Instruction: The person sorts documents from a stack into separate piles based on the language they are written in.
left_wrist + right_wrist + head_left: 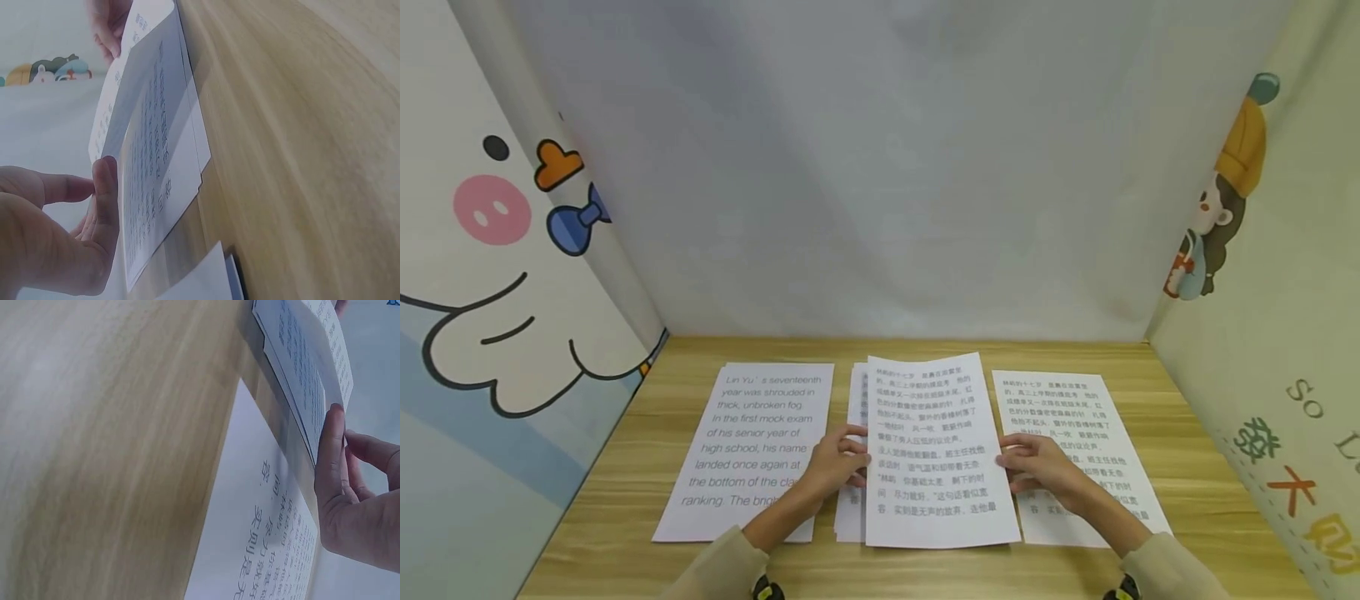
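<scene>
A sheet of paper (932, 467) printed with Chinese text is raised above the middle pile, slightly bowed. My left hand (835, 462) pinches its left edge between thumb and fingers, and my right hand (1037, 467) pinches the right edge. In the left wrist view the left hand (69, 231) has its thumb and fingers at the sheet's edge. The right wrist view shows the right hand (359, 487) gripping the opposite edge. Beneath the raised sheet lies the middle pile of printed sheets (850, 517), mostly hidden in the head view.
Printed English sheets (737, 450) lie on the left, their lower right corner partly behind my left arm. A Chinese-printed sheet (1075, 408) lies on the right, partly under my right hand. The wooden table (610, 467) meets a pale back wall (880, 208) and cartoon-patterned side panels.
</scene>
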`<state>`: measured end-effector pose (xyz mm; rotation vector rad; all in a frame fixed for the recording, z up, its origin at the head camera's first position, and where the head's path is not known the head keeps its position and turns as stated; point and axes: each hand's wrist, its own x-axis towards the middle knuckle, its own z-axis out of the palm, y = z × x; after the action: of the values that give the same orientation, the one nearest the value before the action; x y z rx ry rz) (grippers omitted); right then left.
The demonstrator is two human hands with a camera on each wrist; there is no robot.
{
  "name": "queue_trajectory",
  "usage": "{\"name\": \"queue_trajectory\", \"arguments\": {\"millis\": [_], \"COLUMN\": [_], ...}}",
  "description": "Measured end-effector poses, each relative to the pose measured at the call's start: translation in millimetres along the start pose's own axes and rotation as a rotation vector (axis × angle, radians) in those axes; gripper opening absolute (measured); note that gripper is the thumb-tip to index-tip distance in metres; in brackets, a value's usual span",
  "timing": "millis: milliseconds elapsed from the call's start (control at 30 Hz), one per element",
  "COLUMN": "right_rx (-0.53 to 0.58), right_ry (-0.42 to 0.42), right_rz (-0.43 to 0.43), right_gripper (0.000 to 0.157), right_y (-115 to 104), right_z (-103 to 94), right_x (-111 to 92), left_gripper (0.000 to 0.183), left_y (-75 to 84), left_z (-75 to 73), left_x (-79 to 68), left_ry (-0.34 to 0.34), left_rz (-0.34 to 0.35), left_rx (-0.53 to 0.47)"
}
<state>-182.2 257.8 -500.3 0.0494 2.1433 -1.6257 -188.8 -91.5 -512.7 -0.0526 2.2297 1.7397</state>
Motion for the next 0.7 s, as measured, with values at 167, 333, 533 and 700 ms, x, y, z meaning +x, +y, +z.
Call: {"name": "queue_trajectory", "arguments": {"millis": [167, 333, 533, 700], "right_rx": [-0.002, 0.001, -0.017, -0.023], "right_ry": [0.033, 0.072, 0.102, 0.131], "right_rz": [0.015, 0.034, 0.04, 0.06], "right_gripper": [0.061, 0.061, 0.062, 0.062], "right_y": [3, 5, 7, 11], "right_z": [-6.3, -14.8, -27.5, -38.3], "right_x": [-3, -7, -12, -18], "left_gripper": [0.048, 0.048, 0.047, 0.045], "left_y": [2.4, 8.9, 12.9, 16.5], "left_z": [7.6, 16.5, 29.0, 42.3], "left_x": [2.5, 6.9, 14.3, 18.3], "left_ry": [-0.014, -0.013, -0.022, -0.034], "left_rz": [0.008, 0.006, 0.032, 0.051], "left_rx": [-0.017, -0.024, -0.014, -0.016]}}
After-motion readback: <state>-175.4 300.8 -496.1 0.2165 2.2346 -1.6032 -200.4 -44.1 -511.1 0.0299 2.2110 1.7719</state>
